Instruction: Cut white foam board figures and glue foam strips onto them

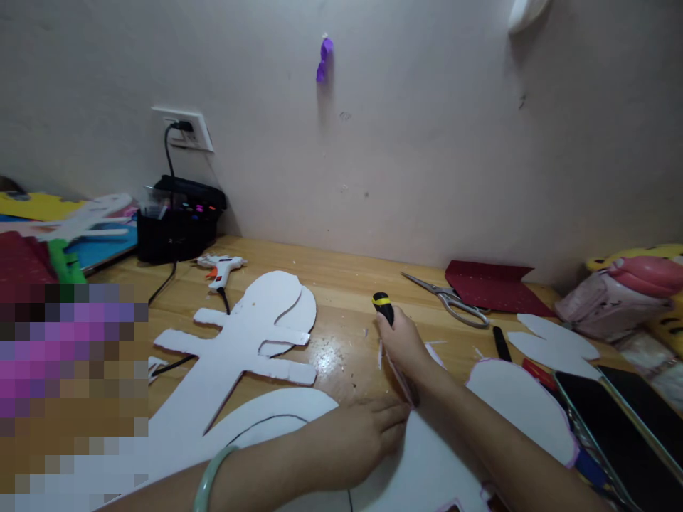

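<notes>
My right hand (404,347) is closed around a knife with a black and yellow handle (383,306), its tip down at a white foam sheet (427,462) near the table's front. My left hand (368,434) lies flat on that sheet with fingers spread, pressing it down just left of the cut. A green bangle (210,476) sits on my left wrist. A white cut-out shape with arms (250,341) lies to the left on the wooden table (341,284).
Scissors (451,302) and a dark red folded card (491,288) lie at the back right. A glue gun (221,270) and a black box (176,227) with a cord to the wall socket (184,128) stand back left. A phone (613,419) and white pieces (555,345) lie right.
</notes>
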The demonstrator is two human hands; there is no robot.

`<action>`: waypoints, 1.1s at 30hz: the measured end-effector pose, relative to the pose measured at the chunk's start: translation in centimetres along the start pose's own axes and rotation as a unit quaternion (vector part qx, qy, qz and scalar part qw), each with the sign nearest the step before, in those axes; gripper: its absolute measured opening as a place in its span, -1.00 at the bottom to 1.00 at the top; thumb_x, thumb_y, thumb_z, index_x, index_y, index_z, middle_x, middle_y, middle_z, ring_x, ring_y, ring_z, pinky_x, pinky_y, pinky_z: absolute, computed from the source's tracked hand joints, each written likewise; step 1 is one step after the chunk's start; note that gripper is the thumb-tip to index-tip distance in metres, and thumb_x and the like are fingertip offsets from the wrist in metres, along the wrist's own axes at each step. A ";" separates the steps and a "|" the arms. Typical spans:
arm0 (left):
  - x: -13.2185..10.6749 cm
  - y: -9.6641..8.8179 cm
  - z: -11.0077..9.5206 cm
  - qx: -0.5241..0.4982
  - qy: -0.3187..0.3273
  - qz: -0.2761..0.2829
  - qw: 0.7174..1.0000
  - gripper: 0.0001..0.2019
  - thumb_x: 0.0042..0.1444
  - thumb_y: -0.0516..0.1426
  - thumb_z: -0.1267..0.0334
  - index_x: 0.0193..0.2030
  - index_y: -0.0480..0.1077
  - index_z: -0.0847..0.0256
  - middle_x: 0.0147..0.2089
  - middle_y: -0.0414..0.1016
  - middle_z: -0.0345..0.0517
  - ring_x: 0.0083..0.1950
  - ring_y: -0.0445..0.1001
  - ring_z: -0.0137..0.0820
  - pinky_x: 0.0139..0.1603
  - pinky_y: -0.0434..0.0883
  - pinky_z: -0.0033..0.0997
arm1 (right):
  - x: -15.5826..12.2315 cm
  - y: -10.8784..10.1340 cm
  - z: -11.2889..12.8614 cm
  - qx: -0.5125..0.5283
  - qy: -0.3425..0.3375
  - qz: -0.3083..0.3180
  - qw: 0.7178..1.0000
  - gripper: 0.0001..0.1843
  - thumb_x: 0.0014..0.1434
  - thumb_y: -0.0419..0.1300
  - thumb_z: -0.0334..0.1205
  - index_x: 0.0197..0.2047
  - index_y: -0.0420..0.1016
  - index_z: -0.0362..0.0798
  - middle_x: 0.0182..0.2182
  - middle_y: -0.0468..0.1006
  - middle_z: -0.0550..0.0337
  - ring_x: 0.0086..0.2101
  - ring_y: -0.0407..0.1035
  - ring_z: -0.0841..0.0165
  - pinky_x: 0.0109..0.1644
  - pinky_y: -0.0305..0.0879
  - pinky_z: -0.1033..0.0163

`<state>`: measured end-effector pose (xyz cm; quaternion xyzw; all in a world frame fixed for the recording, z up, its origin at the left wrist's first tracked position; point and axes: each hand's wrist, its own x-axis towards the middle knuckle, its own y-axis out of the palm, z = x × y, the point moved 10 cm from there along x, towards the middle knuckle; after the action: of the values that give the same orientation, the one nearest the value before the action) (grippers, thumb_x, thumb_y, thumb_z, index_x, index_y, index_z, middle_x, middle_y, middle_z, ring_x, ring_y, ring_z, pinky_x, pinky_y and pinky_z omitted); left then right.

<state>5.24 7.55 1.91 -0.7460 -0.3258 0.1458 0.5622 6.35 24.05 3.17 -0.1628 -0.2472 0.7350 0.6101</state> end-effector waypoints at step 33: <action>0.3 -0.6 -1.1 0.056 0.039 0.007 0.998 -0.72 0.38 -0.01 0.41 0.09 0.42 0.50 0.19 0.45 0.18 0.20 0.41 -0.16 0.30 0.28 -0.30 | 2.2 2.4 -0.1 -0.113 0.037 0.060 0.991 -0.86 0.29 0.10 -0.26 -0.22 0.47 -0.09 -0.32 0.56 -0.01 -0.32 0.42 0.24 -0.31 0.18 0.27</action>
<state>5.87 7.00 2.88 -0.7209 -0.2894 0.1388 0.6142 4.06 25.93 1.87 -0.2726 -0.2960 0.7306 0.5516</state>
